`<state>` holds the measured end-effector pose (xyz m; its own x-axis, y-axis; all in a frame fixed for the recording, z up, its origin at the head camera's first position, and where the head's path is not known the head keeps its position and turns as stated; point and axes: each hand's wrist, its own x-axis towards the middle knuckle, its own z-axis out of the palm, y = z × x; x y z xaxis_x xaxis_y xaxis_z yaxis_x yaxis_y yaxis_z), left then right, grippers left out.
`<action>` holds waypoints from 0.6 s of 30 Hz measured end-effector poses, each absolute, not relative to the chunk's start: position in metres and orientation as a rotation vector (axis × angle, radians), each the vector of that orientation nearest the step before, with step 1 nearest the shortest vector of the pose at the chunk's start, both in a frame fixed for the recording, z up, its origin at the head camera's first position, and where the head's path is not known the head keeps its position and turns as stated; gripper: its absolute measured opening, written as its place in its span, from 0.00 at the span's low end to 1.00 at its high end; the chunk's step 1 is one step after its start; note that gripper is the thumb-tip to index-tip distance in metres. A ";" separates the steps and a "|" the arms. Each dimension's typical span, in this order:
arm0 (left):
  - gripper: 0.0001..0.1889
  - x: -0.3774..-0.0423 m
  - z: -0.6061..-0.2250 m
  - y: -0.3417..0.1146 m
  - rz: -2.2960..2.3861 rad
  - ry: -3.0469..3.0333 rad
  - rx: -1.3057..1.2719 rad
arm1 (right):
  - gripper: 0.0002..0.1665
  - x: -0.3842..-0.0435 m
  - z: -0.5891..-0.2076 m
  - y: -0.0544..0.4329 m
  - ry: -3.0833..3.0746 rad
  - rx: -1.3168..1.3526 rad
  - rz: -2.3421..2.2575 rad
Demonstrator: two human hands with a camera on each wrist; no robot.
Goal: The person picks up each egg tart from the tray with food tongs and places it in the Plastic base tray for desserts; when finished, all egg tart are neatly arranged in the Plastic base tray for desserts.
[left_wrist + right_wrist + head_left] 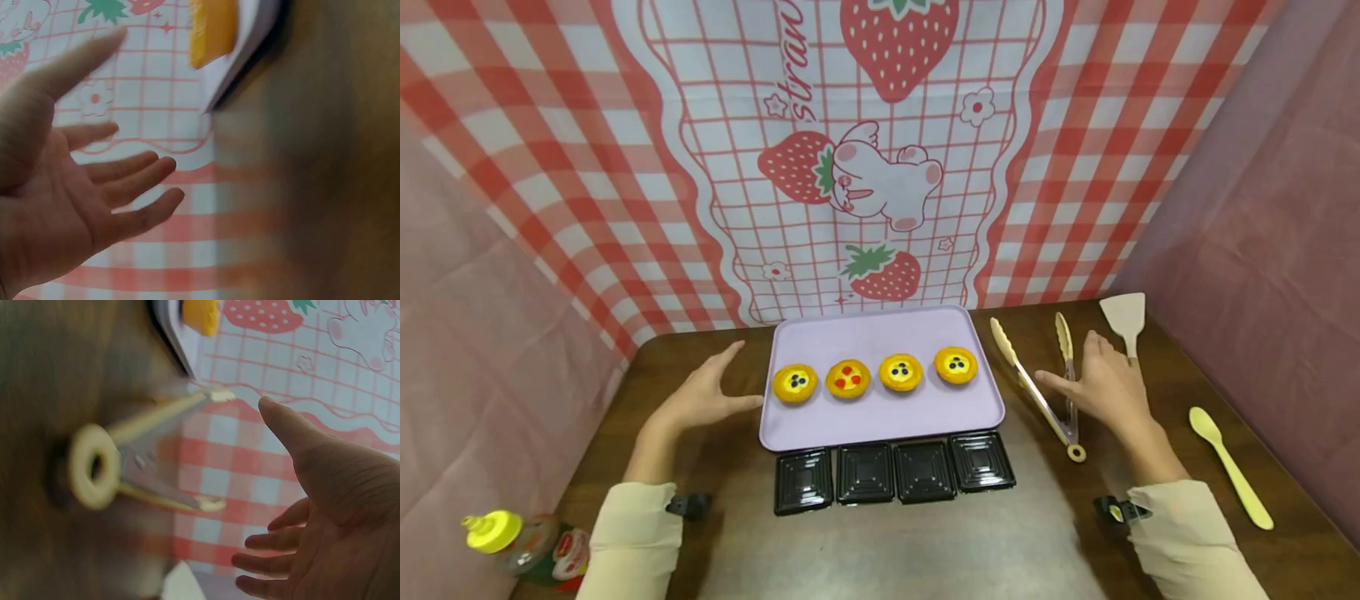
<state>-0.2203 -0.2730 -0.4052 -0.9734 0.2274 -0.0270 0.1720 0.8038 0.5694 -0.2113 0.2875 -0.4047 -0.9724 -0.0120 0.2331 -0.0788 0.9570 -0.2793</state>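
Observation:
A lilac tray [880, 423] holds a row of egg tarts; one tart [847, 379] has red toppings, while the others, such as the rightmost tart [956, 366], bear dark blue ones. My left hand [700, 395] is held beside the tray's left edge, thumb and fingers spread, holding nothing. The thumb tip looks close to the rim; whether it touches I cannot tell. My right hand [1105, 385] hovers over the spread tongs [1047, 408], with its fingers apart and nothing in them. In the right wrist view the tongs [140, 459] lie apart from this hand.
Several black plastic square containers [865, 473] line the tray's front edge. A white spatula [1125, 318] lies behind my right hand, a yellow spoon [1231, 467] at the right. A yellow-capped bottle [542, 546] is at the front left. A strawberry-print cloth [865, 275] hangs behind.

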 end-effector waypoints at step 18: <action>0.32 -0.224 -0.447 -0.250 1.324 2.587 -0.055 | 0.75 -0.227 -0.438 0.259 -3.091 -0.456 0.544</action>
<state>-0.2244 -0.2504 -0.4466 -0.9717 0.0727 -0.2247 -0.1397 0.5902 0.7951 -0.2274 0.2591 -0.4377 -0.9582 0.2750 -0.0783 0.2852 0.8998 -0.3302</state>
